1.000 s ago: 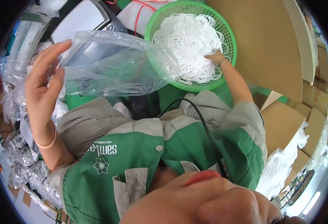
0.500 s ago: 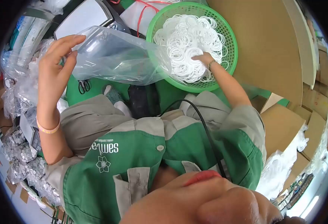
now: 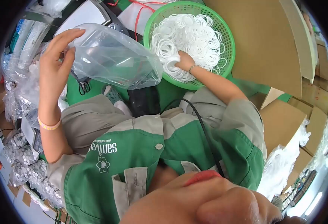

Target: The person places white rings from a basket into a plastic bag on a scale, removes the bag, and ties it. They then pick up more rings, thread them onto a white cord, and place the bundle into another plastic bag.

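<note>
Clear bag (image 3: pixel 113 59), seemingly unfilled, is propped by half-open left hand (image 3: pixel 55 56); white rings (image 3: pixel 172 60) are pinched by right hand (image 3: pixel 186 61), others basketed.

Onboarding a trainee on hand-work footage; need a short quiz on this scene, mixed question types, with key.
1. The right hand is touching: a) cardboard b) white rings c) red ribbon
2. True or false: the scissors lie inside the green basket.
3. Fill in: the left hand touches a clear plastic ____.

Key: 1: b. 2: false; the scissors are outside the green basket. 3: bag.
</note>
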The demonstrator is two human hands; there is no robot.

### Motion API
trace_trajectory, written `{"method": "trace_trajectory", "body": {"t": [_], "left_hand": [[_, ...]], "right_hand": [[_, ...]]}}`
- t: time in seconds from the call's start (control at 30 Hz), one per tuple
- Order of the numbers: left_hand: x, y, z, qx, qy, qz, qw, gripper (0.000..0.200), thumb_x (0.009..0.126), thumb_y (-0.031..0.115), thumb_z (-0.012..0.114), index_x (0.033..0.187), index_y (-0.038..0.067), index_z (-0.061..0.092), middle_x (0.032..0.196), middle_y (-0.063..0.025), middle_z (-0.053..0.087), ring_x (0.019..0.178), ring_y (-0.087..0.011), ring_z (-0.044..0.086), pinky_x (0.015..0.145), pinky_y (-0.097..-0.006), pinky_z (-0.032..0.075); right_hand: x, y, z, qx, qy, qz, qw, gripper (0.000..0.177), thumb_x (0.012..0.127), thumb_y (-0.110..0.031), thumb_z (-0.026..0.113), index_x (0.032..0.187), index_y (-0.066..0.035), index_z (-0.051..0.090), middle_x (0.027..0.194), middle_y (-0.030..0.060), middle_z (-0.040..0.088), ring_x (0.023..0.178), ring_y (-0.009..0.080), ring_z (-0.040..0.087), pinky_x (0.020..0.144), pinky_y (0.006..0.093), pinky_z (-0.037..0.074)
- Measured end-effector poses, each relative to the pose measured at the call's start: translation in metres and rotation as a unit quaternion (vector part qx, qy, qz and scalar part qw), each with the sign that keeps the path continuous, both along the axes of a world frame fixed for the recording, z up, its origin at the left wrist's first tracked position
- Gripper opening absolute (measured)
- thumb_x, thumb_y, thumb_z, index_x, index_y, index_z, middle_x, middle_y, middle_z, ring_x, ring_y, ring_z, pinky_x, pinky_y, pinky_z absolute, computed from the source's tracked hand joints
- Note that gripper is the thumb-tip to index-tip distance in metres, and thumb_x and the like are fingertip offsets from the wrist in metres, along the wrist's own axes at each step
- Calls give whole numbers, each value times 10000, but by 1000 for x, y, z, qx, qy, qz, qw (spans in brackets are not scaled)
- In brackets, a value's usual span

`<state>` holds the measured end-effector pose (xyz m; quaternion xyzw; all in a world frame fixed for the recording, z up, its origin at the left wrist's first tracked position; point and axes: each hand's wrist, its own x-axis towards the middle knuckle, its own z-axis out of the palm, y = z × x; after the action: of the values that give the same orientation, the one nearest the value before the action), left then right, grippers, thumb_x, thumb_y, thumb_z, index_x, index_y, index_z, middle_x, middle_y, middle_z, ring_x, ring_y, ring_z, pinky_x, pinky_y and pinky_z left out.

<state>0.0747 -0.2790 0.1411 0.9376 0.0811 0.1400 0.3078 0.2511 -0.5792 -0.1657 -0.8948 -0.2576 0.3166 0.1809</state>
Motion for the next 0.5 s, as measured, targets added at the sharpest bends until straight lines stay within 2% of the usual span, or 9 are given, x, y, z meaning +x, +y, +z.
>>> {"method": "trace_trajectory", "body": {"t": [0.07, 0.17, 0.23, 0.3, 0.33, 0.37, 0.43, 0.47, 0.5], "left_hand": [[-1, 6, -3, 32, -24, -26, 999, 314, 725, -37, 493, 1004, 73, 587, 1020, -44, 565, 672, -85, 462, 576, -193, 368], [-1, 10, -5, 32, -36, -14, 999, 288, 727, -14, 512, 990, 71, 594, 953, -28, 572, 637, -74, 436, 573, -191, 368], [-2, 11, -9, -17, -26, 20, 999, 322, 715, -10, 521, 1020, 75, 581, 920, 0, 563, 579, -51, 390, 533, -182, 351], [-2, 11, -9, -55, -26, 30, 998, 380, 702, -20, 508, 1065, 83, 556, 965, 4, 564, 535, -37, 357, 493, -176, 329], [-2, 10, -7, -38, -11, 31, 999, 454, 676, -37, 480, 1110, 90, 524, 1044, 1, 554, 487, -30, 321, 460, -176, 311], [-2, 9, -7, -56, -2, 24, 998, 484, 660, -43, 464, 1123, 91, 513, 1075, -2, 545, 475, -29, 313, 452, -177, 307], [-3, 7, -7, -70, 28, 8, 997, 567, 623, -54, 421, 1166, 99, 476, 1124, -5, 528, 449, -27, 292, 433, -181, 295], [-3, 7, -8, -71, 30, 10, 997, 567, 623, -54, 421, 1166, 99, 476, 1124, -5, 528, 449, -27, 292, 433, -181, 295], [-2, 6, -9, -100, 36, 0, 994, 584, 619, -52, 419, 1180, 102, 462, 1122, 0, 529, 450, -25, 290, 429, -180, 291]], "right_hand": [[0, -9, -20, 22, -84, -14, 996, 686, 497, -250, 721, 1053, 23, 426, 924, 216, 548, 893, 346, 528, 791, 364, 423], [14, -18, -24, -28, 47, -33, 998, 739, 490, -241, 709, 1125, -19, 404, 943, 238, 544, 926, 329, 531, 824, 322, 421], [19, -23, -16, -25, 54, -18, 998, 688, 483, -216, 693, 1094, -15, 449, 1005, 201, 552, 963, 308, 526, 830, 315, 418], [31, -31, -16, -22, -21, 1, 1000, 726, 479, -212, 682, 1141, -19, 455, 1042, 192, 542, 981, 301, 519, 846, 309, 413], [45, -35, -12, -30, 19, -4, 999, 785, 481, -216, 679, 1199, -38, 416, 1054, 197, 536, 988, 291, 518, 854, 307, 410], [56, -43, -8, -39, -42, 18, 998, 766, 488, -203, 673, 1195, -44, 425, 1056, 197, 537, 986, 285, 521, 853, 305, 411], [75, -57, 14, 36, -22, -23, 999, 737, 498, -177, 673, 1173, -2, 435, 998, 207, 564, 929, 288, 547, 820, 296, 418], [79, -59, 43, -1, -9, -39, 999, 695, 530, -175, 659, 1178, -44, 444, 1027, 193, 554, 952, 273, 542, 828, 310, 419], [97, -76, 22, 68, 4, -78, 995, 669, 548, -161, 658, 1173, -46, 448, 1008, 181, 565, 939, 264, 546, 817, 309, 424]]}}
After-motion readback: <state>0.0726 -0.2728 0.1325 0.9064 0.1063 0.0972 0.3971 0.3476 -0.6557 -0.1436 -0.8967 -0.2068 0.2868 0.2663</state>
